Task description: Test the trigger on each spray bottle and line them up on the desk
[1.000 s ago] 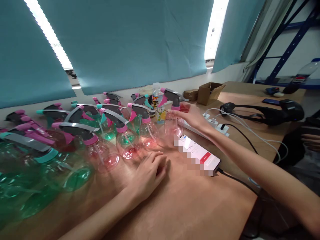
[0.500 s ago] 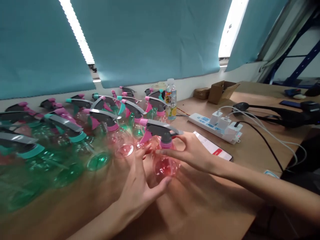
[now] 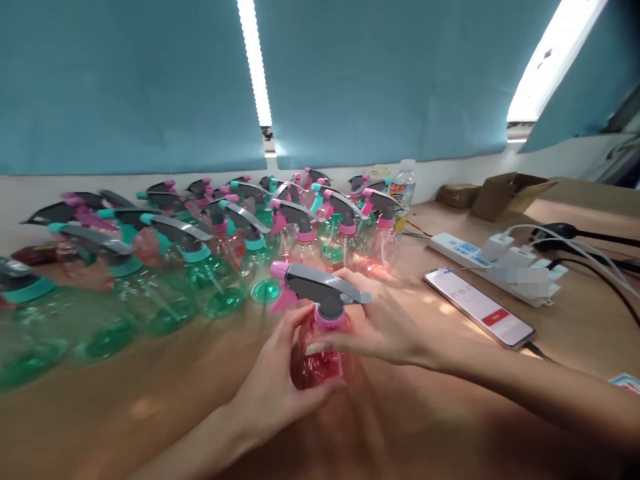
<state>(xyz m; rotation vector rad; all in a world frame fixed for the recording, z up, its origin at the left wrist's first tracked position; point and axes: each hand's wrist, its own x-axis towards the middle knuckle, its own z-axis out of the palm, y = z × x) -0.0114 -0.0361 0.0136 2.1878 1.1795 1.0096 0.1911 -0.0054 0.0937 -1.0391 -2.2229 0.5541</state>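
A pink transparent spray bottle [image 3: 320, 367] with a grey and pink trigger head [image 3: 320, 287] stands upright between my hands, its nozzle pointing left. My left hand [image 3: 280, 373] is wrapped round the bottle's left and near side, thumb along the lower front. From the right, my right hand [image 3: 385, 327] grips the bottle just below its pink collar, thumb across the front. The fingers of my right hand behind the bottle are mostly hidden. Nearest beyond it stands a green spray bottle [image 3: 266, 291] with a teal collar.
Several green and pink spray bottles [image 3: 220, 300] fill the table's left and back. A labelled drink bottle [image 3: 403, 190] stands behind. Rightward lie a phone [image 3: 477, 307], a power strip [image 3: 455, 247] with chargers and cables, and an open cardboard box [image 3: 500, 197].
My left hand has closed round the pink bottle, which it was only beside before. The view has turned left, so the background sits further right.
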